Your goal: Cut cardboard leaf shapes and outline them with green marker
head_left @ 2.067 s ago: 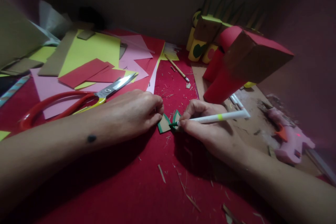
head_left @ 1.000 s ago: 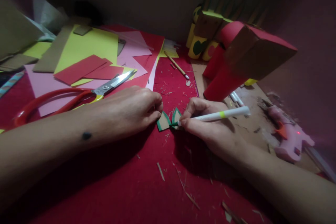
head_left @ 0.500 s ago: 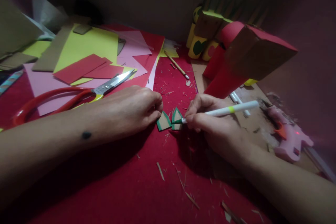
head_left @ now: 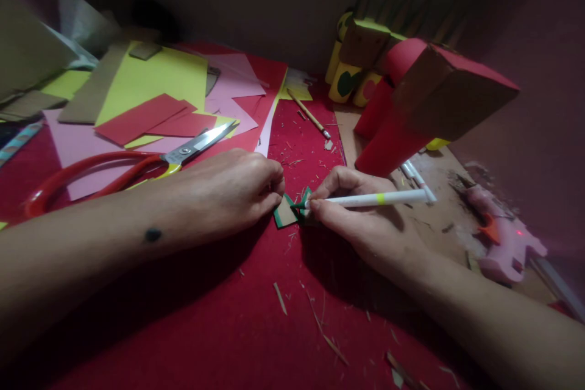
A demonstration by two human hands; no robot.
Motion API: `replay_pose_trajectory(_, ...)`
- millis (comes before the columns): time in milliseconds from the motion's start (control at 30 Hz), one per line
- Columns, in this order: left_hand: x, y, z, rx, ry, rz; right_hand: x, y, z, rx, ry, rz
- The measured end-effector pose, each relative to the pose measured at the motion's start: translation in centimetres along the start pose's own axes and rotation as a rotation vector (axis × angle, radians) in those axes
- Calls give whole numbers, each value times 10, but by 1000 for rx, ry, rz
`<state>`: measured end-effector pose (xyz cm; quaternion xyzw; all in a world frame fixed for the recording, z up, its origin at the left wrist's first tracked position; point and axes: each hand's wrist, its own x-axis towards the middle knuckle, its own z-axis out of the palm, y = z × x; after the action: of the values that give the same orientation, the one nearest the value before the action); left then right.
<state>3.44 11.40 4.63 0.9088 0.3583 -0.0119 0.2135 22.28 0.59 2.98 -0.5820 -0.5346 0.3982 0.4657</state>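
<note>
My right hand [head_left: 365, 225] grips a white felt-tip pen [head_left: 354, 200] with a green tip. That tip touches the right side of a small pointed cardboard piece [head_left: 286, 216], which has green edges. The curled fingers of my left hand [head_left: 244, 187] press this piece down at its left edge. Close beside it lies a second green-edged cardboard piece [head_left: 308, 193], mostly hidden by the pen and my right fingers. Both pieces rest on the red table surface [head_left: 205, 323].
Red-handled scissors [head_left: 183, 151] lie on coloured paper [head_left: 159, 73] behind my left arm. A pencil [head_left: 308, 113] lies further back among scraps. At right stand a red paper-and-cardboard construction [head_left: 439, 97] and a pink glue gun [head_left: 507, 244] with a lit red light.
My right hand has carried the pen tip left, from the right cardboard piece to the left one. The pen now lies flatter. My left hand stays in place.
</note>
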Motion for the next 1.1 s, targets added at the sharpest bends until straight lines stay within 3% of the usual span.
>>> replay_pose_trajectory(367,-2,-3,4,-13,9,-16,-5,-2,-1,154,31,174)
replay_pose_trajectory(700,2,-3,-2,-51,-9,-10,-2,-5,2,95,41,126)
replay_pose_trajectory(867,-2,-2,-10,-103,124,5,-1,-7,1,49,35,85)
replay_pose_trajectory(1100,-6,9,-17,-33,101,-118,-2,-6,2,54,76,101)
